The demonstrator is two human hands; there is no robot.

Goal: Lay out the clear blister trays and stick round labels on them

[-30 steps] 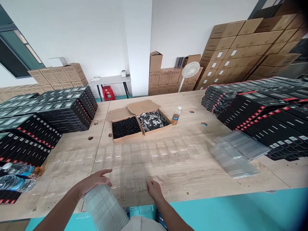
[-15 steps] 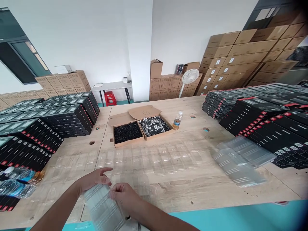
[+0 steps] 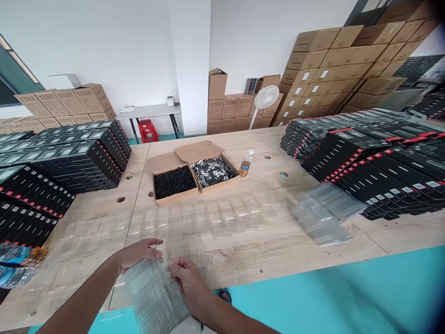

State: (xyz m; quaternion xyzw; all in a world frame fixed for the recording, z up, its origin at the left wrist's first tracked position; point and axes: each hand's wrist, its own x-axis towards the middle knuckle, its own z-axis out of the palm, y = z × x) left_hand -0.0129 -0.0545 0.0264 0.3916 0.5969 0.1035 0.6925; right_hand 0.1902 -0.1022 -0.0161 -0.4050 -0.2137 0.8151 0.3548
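Note:
A stack of clear ridged plastic pieces (image 3: 153,292) rests against my body at the table's near edge. My left hand (image 3: 141,255) grips the stack's top left corner, with the index finger stretched out to the right. At the top right corner, my right hand (image 3: 186,276) has thumb and fingers pinched together on the edge of a clear plastic piece. Just beyond my hands, more transparent plastic pieces (image 3: 222,215) lie spread in rows over the wooden table. They are hard to tell apart from the wood.
Two open cartons stand mid-table, one with small black parts (image 3: 175,182), the other with black-and-silver parts (image 3: 213,171). A bottle (image 3: 245,163) is beside them. Black boxes are stacked left (image 3: 79,162) and right (image 3: 392,171). More plastic sheets (image 3: 321,218) lie at right.
The view has turned a little right and down. My right hand has moved slightly away from my left, still pinching the plastic at the stack's top.

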